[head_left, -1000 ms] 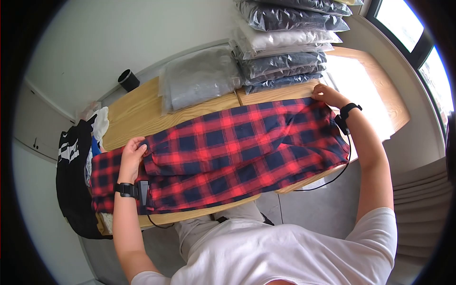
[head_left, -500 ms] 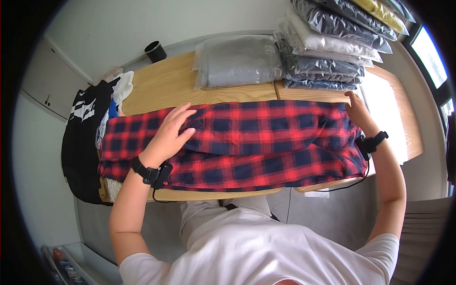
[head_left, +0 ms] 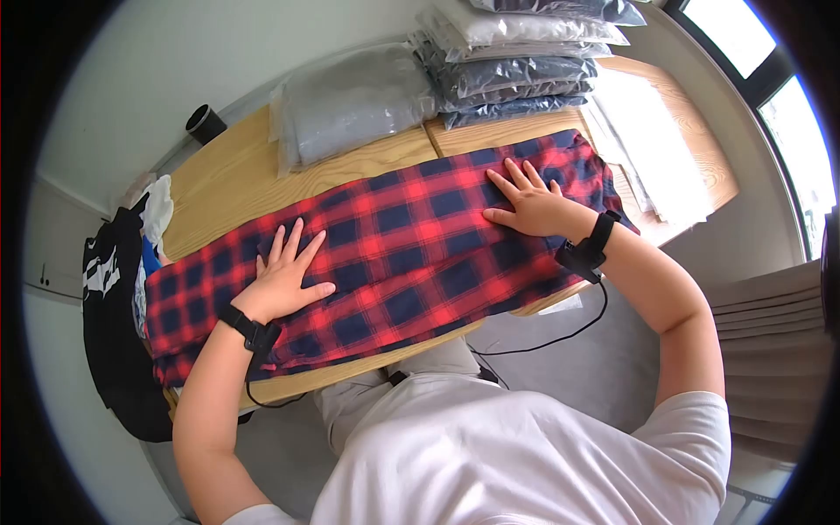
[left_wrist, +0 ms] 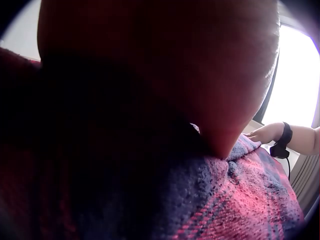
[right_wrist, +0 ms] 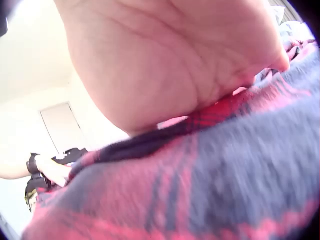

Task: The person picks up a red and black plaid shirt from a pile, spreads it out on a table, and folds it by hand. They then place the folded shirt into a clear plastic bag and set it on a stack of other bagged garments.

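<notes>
A long red and navy plaid garment (head_left: pixel 411 232) lies flat across the table, with a lengthwise crease running along it. My left hand (head_left: pixel 284 284) rests on its left half, fingers spread and straight. On the right half, near the end, my right hand (head_left: pixel 535 208) also lies with spread fingers. In the left wrist view the dark underside of the left hand covers most of the frame over the plaid cloth (left_wrist: pixel 245 200). The right wrist view shows the right palm (right_wrist: pixel 175 65) close over soft, slightly raised fabric (right_wrist: pixel 240 155).
Behind the garment lies a grey bagged garment (head_left: pixel 354 105), beside a tall stack of bagged clothes (head_left: pixel 525 74). White sheets (head_left: pixel 652 144) lie at the right end of the wooden table (head_left: pixel 210 206). Black clothing (head_left: pixel 114 332) hangs over the left end. A black cup-shaped container (head_left: pixel 206 125) stands behind.
My right hand has left the garment's far right corner and moved inward onto the cloth. The left hand has gone from pinching the upper edge to lying flat on it.
</notes>
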